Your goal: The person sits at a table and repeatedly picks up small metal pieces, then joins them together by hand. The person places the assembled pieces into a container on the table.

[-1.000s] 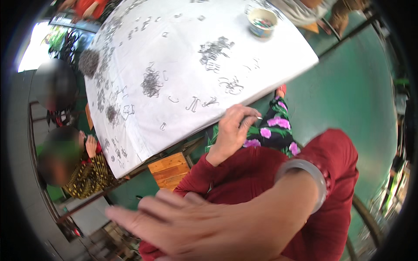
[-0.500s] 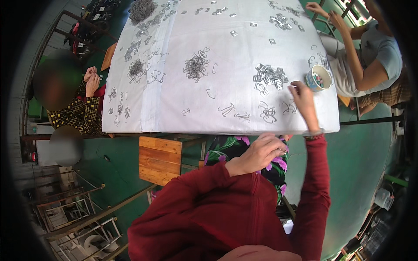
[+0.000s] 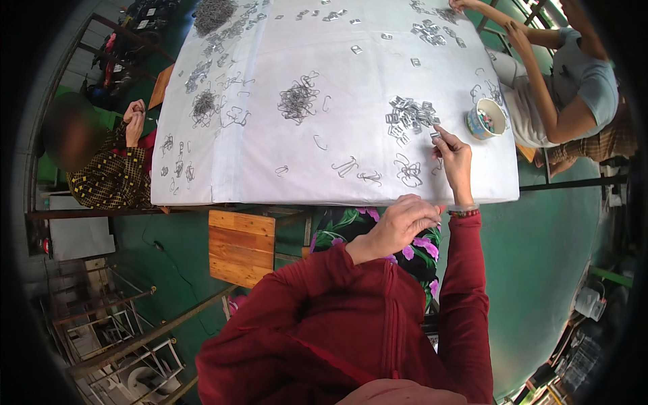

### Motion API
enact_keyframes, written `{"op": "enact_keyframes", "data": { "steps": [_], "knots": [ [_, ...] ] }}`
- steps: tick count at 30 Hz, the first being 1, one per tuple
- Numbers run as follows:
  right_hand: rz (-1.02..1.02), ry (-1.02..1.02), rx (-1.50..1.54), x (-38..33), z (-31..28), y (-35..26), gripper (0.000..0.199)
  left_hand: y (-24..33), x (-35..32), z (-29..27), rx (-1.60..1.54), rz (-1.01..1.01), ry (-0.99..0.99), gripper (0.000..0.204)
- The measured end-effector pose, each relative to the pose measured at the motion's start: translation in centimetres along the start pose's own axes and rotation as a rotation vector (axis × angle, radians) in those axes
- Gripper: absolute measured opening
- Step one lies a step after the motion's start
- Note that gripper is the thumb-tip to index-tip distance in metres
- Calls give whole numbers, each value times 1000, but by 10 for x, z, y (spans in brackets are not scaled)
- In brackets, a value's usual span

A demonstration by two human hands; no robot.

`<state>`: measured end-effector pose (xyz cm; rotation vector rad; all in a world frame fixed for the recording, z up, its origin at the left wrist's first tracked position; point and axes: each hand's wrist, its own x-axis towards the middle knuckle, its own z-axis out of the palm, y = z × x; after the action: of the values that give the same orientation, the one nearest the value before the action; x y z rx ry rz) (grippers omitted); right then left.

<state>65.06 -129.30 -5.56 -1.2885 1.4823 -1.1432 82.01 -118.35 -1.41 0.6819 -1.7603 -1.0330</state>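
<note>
My right hand (image 3: 453, 156) is out over the desk (image 3: 270, 169) near its near right corner, fingers pinched on a small metal clip (image 3: 435, 136). It sits at the near edge of the pile of flat metal clips (image 3: 408, 116), just beside the small cup (image 3: 484, 119) at the right edge. Judgement: the clips are light, stiff and smooth, likely to slide on the white sheet; best taken by the flat sides between thumb and forefinger. My left hand (image 3: 398, 223) rests curled at the near edge; I cannot tell whether it holds anything. Bent wire hooks (image 3: 408, 170) lie loose just left of my right hand, touching nothing I hold.
</note>
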Motion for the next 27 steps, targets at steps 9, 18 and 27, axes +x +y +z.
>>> {"op": "enact_keyframes", "data": {
  "steps": [9,18,27],
  "knots": [
    [56,-36,163,-94,-30,-71,14,-8,11,-5,89,-185,25,9],
    [-107,133,206,-127,-21,-70,14,-10,17,-3,161,-79,-35,9],
    [-12,105,532,-130,-10,-56,14,-16,5,-11,224,-57,5,12]
  ]
}}
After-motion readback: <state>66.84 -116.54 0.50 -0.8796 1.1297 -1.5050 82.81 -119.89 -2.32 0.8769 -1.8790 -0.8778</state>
